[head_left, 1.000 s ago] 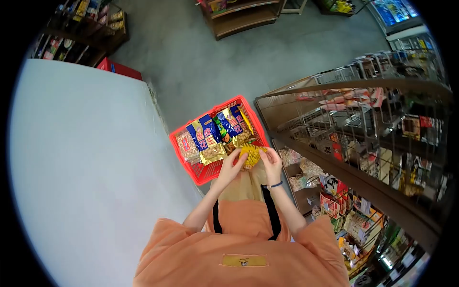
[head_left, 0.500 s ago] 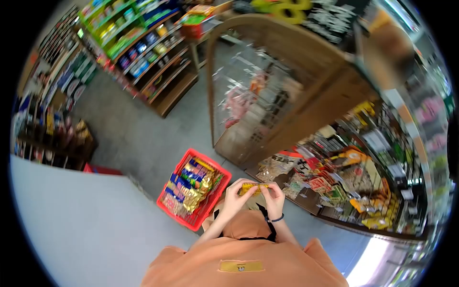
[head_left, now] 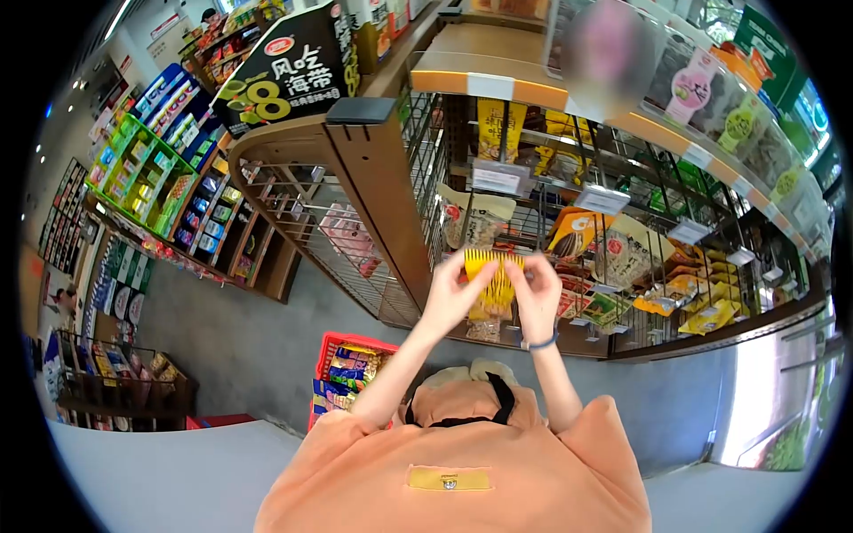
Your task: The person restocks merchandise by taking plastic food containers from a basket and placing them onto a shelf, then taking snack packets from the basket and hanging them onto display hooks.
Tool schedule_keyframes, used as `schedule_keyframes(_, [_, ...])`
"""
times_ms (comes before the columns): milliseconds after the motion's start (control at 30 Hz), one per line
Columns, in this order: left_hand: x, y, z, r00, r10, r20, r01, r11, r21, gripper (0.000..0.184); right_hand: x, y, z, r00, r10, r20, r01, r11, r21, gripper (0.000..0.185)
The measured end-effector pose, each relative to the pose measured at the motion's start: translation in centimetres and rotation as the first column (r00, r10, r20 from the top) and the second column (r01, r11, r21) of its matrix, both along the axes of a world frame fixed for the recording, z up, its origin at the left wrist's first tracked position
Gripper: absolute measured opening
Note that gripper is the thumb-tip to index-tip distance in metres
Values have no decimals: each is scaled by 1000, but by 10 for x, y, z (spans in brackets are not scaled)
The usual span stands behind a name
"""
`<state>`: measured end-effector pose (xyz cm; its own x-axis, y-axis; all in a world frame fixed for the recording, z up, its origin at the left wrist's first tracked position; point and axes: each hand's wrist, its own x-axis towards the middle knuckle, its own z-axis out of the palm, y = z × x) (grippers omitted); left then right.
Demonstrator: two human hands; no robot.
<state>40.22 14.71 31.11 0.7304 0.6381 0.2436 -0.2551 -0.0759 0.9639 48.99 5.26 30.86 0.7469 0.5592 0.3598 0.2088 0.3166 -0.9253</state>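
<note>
My left hand (head_left: 453, 291) pinches one side of a yellow snack packet (head_left: 491, 286) with dark stripes along its top. On the packet's other side, my right hand (head_left: 538, 293) grips it between thumb and fingers. Both hands are raised in front of the shelf's hanging goods. A beige snack bag (head_left: 478, 218) hangs just beyond my left hand, and an orange packet (head_left: 579, 233) hangs past my right. Behind them, another yellow packet (head_left: 499, 130) hangs higher on the rack.
A red shopping basket (head_left: 330, 341) with several snack bags is low at the left, partly hidden by my left arm. The brown shelf's wire end panel (head_left: 391, 289) stands ahead. Price tags (head_left: 499, 178) jut out from the rack. A stocked green shelf (head_left: 142, 178) is farther left.
My hands have moved up and forward with the yellow packet, toward the rack. The view has turned right, bringing the shelf to the middle and the basket lower, behind my left arm.
</note>
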Motion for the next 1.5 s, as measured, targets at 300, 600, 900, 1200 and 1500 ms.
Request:
schedule_keyframes(300, [40,34,45,978,-9,209,33,993,-111,22,32,50,41,999,-39,1,38,985,170,12])
schedule_keyframes(600, [54,40,63,957,151,249,-167,985,44,23,37,63,52,1000,-6,-10,8,976,218,14])
schedule_keyframes(900, [47,45,61,945,168,282,-192,979,62,17,35,60,63,999,36,9,-37,971,234,11])
schedule_keyframes(1200, [52,41,71,933,203,298,-226,973,42,17,35,65,69,999,43,-12,-38,960,277,10])
schedule_keyframes(1500, [53,42,71,943,203,263,-214,977,13,19,35,67,73,999,-16,29,8,966,258,9])
